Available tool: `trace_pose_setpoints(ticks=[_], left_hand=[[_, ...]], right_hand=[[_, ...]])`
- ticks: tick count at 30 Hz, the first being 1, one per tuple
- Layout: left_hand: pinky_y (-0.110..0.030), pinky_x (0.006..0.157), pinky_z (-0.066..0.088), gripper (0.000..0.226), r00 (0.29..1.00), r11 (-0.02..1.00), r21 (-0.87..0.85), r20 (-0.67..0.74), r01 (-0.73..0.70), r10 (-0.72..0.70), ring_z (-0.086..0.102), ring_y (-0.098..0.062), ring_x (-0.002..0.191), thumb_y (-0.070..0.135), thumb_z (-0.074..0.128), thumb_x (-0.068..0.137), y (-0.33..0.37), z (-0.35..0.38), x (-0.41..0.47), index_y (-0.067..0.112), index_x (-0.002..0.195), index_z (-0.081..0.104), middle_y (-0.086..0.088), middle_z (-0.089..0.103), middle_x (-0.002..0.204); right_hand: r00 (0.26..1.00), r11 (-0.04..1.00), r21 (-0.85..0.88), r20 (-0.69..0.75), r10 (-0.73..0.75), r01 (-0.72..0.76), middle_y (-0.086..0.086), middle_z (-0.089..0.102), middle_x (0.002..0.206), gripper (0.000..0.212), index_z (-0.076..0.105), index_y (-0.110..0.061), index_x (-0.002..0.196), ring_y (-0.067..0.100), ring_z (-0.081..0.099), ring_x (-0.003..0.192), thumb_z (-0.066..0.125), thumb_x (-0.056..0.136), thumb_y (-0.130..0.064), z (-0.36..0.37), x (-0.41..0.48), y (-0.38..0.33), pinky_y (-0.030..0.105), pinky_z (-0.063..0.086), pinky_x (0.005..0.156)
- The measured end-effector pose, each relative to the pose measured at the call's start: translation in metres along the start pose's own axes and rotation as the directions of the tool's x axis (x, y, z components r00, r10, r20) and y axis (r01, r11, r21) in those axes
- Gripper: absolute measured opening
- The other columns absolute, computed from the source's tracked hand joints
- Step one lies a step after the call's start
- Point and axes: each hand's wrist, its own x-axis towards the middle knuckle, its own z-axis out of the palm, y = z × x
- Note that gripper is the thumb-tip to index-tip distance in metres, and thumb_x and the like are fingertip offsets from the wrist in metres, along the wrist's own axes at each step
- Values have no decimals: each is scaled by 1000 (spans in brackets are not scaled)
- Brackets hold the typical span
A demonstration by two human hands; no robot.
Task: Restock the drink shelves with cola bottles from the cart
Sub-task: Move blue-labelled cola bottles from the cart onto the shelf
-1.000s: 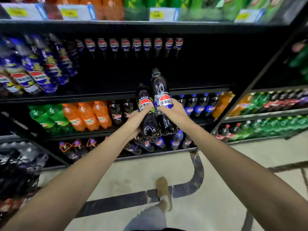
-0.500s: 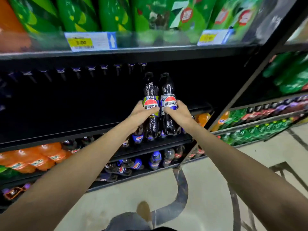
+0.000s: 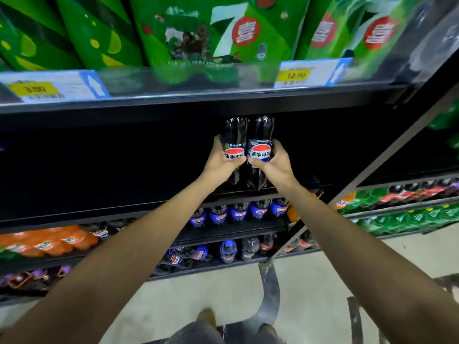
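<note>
Two cola bottles stand upright side by side, touching, just above the picture's centre at about 12 o'clock, inside the dark bay of the drink shelf (image 3: 99,212). Whether their bases rest on the board I cannot tell.

The left hand (image 3: 222,165) has its fingers curled round the left cola bottle (image 3: 234,131) at the label, which shows the Pepsi globe with "百事可乐" and a yellow-green band above. The right hand (image 3: 277,166) has its fingers wrapped round the right cola bottle (image 3: 263,131), whose label bears the same globe and characters on dark blue. The two thumbs nearly meet across the labels.

At 12 o'clock above them sit green 7-Up packs (image 3: 223,40), marked "7" and "喜". At 1 o'clock a price tag (image 3: 295,75) reads 12.90. Toward 6 o'clock a row of blue-labelled Pepsi bottles (image 3: 238,213) fills the next shelf, and orange soda bottles (image 3: 47,240) lie at 8 o'clock.
</note>
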Motion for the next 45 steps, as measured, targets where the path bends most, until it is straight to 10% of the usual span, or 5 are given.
trace_pose_setpoints(ticks=[18,29,41,45], left_hand=[[-12,95,44,74,979,990,15,-142,-143,143,53,-6,118,16,72,86,-40,30,32,10,146,29,-4,52,135],[-28,106,21,75,971,974,217,-211,-63,110,22,-21,138,36,66,89,-74,42,60,18,148,23,-5,27,142],[-29,90,40,61,914,997,74,-403,-10,39,51,-19,120,29,67,89,-71,44,159,10,134,31,-5,51,133],[-35,94,40,55,872,998,54,-488,-19,44,47,-23,124,29,67,88,-70,57,187,10,130,36,-6,47,134]], right_hand=[[971,969,129,92,-223,210,0,53,135,80,27,-14,148,7,52,122,72,82,-8,6,72,53,20,44,100],[984,979,94,-9,-179,179,-20,50,104,58,40,-12,129,-30,47,86,74,82,-17,29,107,82,-6,36,69],[983,982,60,-43,-178,181,-11,53,104,54,41,-7,131,-1,51,90,70,87,-18,48,169,68,-1,37,67],[987,988,20,-57,-150,151,4,54,129,58,41,-9,135,16,53,115,70,87,-25,54,191,61,27,43,91]])
